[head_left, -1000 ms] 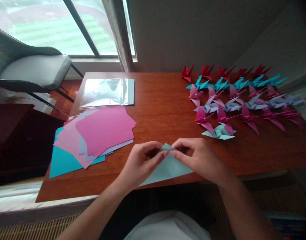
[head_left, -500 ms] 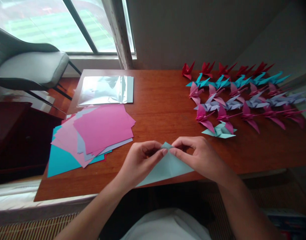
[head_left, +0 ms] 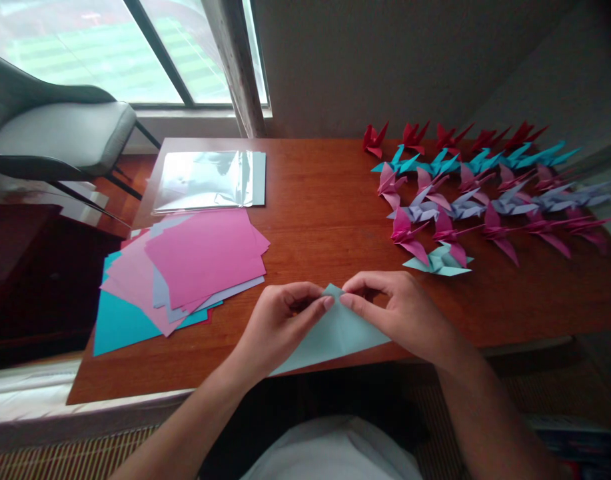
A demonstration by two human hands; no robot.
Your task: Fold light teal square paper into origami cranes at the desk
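A pale mint-green sheet of origami paper (head_left: 335, 337), folded into a triangle, lies at the table's front edge with its tip pointing away from me. My left hand (head_left: 282, 320) pinches it between thumb and fingers just left of the tip. On the other side of the tip, my right hand (head_left: 398, 310) pinches the paper the same way. Both hands partly cover its slanting sides. Beyond my right hand rests a folded mint-green paper crane (head_left: 440, 261).
Rows of paper cranes in magenta (head_left: 500, 233), lilac (head_left: 468, 207), pink, turquoise (head_left: 442, 163) and red (head_left: 414, 139) fill the table's right side. At left, coloured paper sheets (head_left: 210, 257) lie fanned out below a clear packet (head_left: 205, 180). A chair (head_left: 60, 133) stands by the window.
Both hands keep their pinch at the triangle's tip, with barely any movement. The right hand has shifted very slightly, and the view has moved a little.
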